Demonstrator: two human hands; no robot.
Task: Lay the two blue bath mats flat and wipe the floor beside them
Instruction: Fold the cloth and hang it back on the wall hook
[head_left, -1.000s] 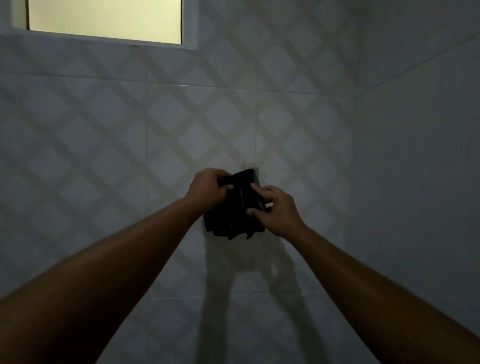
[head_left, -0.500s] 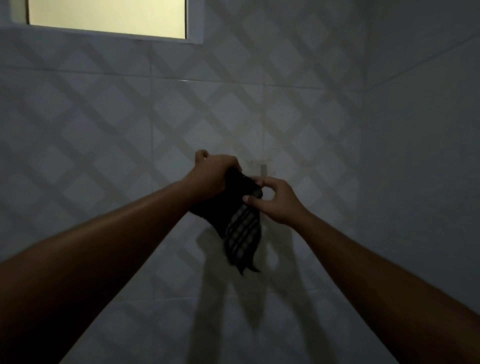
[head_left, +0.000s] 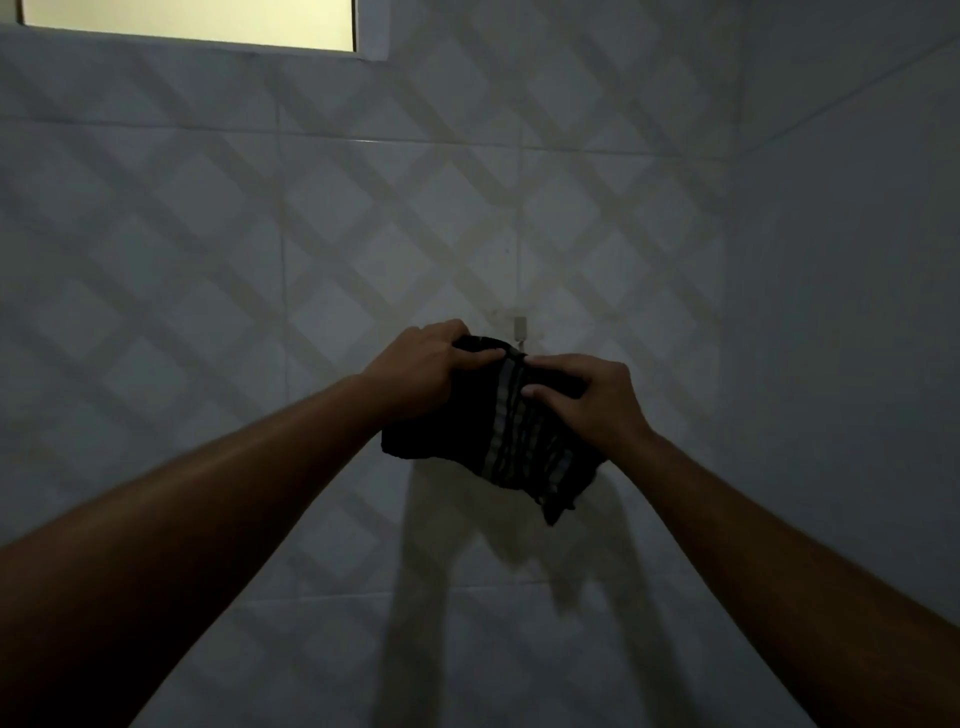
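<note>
The left hand (head_left: 421, 371) and right hand (head_left: 592, 400) are both clamped on a dark striped cloth (head_left: 498, 436), held bunched in the air just below a small wall hook (head_left: 519, 327). The left grips its upper left edge; the right pinches the top right, with folds hanging under it. This looks like fetching the wiping cloth, before any floor work. Neither mat nor floor is in view. Next, likely, the cloth must come down from the hook to the floor.

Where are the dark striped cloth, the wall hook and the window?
dark striped cloth (head_left: 506, 439): head view, pale stripe at its middle.
wall hook (head_left: 520, 327): head view, its small body.
window (head_left: 187, 21): head view, lit pane.
</note>
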